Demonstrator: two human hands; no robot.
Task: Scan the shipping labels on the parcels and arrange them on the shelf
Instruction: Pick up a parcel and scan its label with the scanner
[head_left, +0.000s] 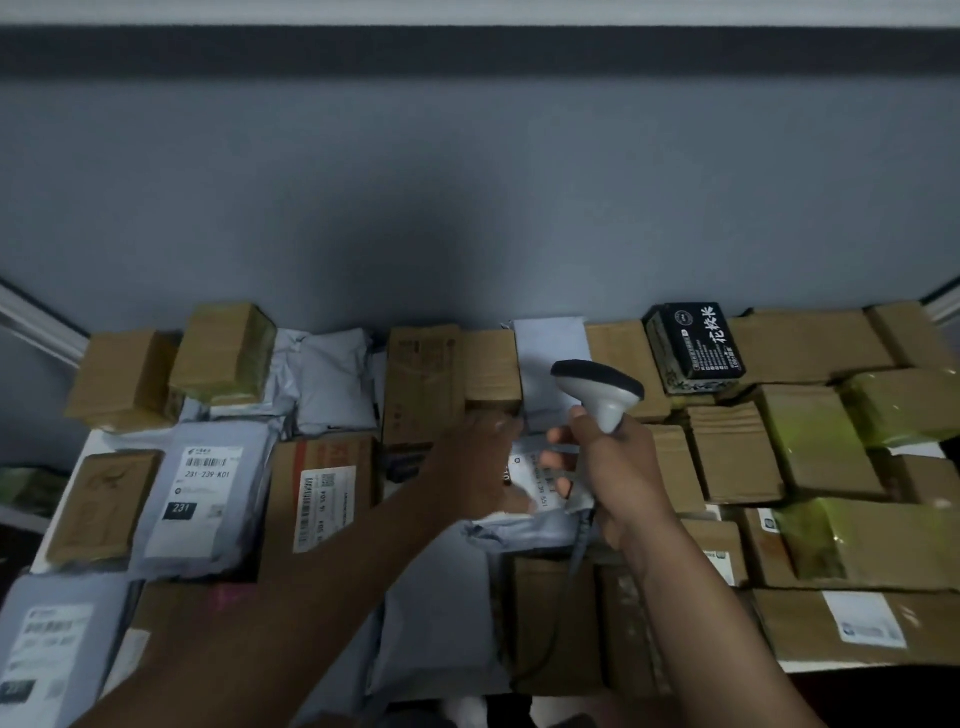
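Just below frame centre, the grey plastic mailer bag (524, 514) lies under both hands: left hand (475, 462) grips its left edge, right hand (605, 467) clasps the grey handheld barcode scanner (602, 389) directly above its label.

So the bench (78, 486) is packed edge to edge with parcels, wall right behind it. Back row: stacked boxes (127, 376) far left, a printed carton (695, 340) sitting on boxes toward the right. A labelled mailer (205, 499) lies front-left, with a flat box (104, 501) on its left and a labelled box (324, 499) on its right. The scanner (597, 389) sits mid-bench above a mailer (540, 499), between both hands.
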